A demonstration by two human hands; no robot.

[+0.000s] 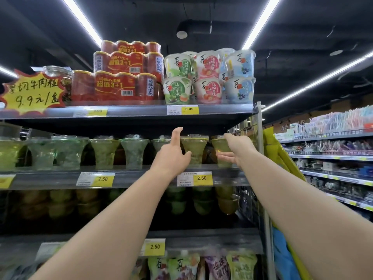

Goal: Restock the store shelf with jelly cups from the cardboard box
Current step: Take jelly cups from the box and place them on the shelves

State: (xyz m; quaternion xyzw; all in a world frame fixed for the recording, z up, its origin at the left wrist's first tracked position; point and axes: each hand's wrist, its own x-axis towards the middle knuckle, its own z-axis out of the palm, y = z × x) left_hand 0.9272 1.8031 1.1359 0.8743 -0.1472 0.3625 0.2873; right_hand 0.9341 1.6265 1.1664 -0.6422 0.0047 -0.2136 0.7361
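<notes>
Both my arms reach up to the second shelf (129, 179), where clear jelly cups with green and amber filling stand in a row. My left hand (173, 156) is spread open just left of an amber jelly cup (194, 150), thumb up and fingers near its side. My right hand (235, 151) is open in front of the rightmost jelly cup (220, 144), fingers pointing left below it. Neither hand holds anything. The cardboard box is not in view.
The top shelf (141, 110) carries stacked white jelly tubs (207, 77) and red can multipacks (123, 77). Lower shelves hold more cups and jelly pouches (201, 265). A metal upright (262, 178) ends the shelving; yellow and blue bags (282, 199) hang to its right.
</notes>
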